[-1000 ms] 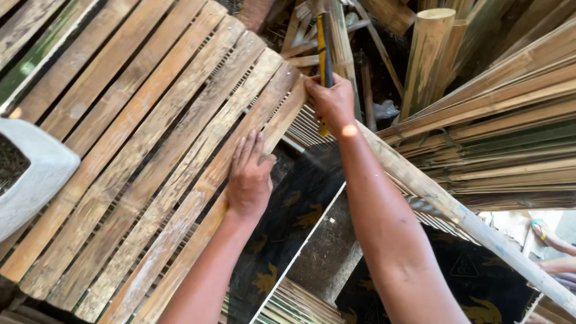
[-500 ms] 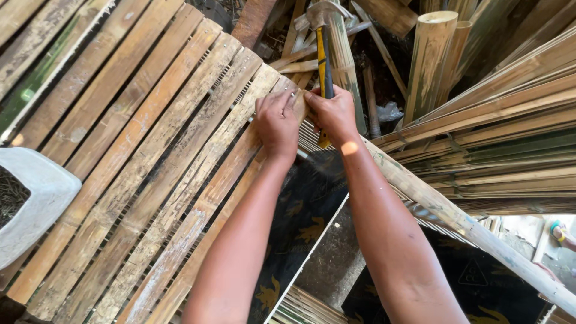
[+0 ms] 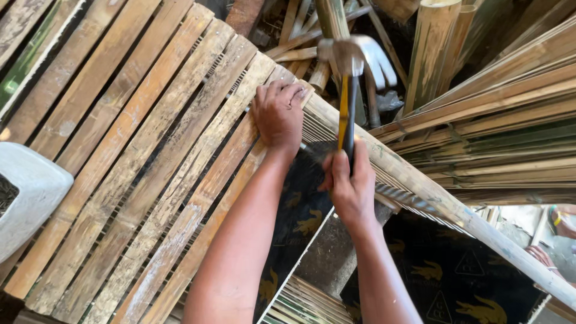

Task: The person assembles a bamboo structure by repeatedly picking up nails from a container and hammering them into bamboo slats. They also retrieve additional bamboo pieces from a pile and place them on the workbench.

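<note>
1. Right hand [image 3: 351, 189] has its grip closed round the lower handle of the hammer [image 3: 347, 102]. Handle runs roughly 6 to 12 o'clock, head up at 12, just above the slat ends.
2. Left hand [image 3: 279, 114] is pressed down on the end of a bamboo slat [image 3: 231, 159], fingers curled over the slat tip. Whether it pinches a nail there, can't tell – fingers hide it.
3. Key relation: the left fingertips lie at about 10 o'clock from the right hand, and at about 8 o'clock from the hammer head, close by. Left hand is the nearer one to the slat end.
4. Slats run 7 to 1 o'clock and meet a bamboo pole [image 3: 432, 198] running 10 to 4 o'clock under both forearms.
5. White plastic container [image 3: 27, 198] sits at 9 o'clock, well apart.
</note>
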### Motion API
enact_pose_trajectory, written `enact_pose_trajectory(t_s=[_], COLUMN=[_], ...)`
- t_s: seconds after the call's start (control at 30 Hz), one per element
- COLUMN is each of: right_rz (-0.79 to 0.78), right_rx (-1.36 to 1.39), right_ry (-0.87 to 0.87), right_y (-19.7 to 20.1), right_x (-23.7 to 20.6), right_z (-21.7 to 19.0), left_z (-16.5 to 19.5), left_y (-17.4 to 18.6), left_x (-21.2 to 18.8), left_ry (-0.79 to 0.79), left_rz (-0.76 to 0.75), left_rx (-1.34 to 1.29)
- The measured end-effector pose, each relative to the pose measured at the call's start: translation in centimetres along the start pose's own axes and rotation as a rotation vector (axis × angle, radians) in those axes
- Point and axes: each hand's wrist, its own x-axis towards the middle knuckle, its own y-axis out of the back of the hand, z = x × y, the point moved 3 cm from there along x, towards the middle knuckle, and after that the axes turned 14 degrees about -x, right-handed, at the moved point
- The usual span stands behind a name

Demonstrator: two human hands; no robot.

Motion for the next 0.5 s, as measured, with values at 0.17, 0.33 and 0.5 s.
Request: enact_pose_trajectory(t_s=[0.17, 0.33, 0.5], right_rz=[0.031, 0.154, 0.043], right_rx=[-0.465, -0.155, -0.746], right_ry=[0.005, 0.044, 0.059], right_y=[0.4, 2.1, 0.3], right_x=[-1.2, -3.0, 0.6], right_z=[-1.0, -6.3, -6.0], left_z=[-0.3, -0.4, -0.9], left_y=[-0.2, -0.2, 0.1], left_x=[-0.1, -0.2, -0.4], left_ry=[0.002, -0.086, -0.081], left_rz=[-0.017, -0.053, 0.009], left_rx=[0.031, -0.017, -0.118])
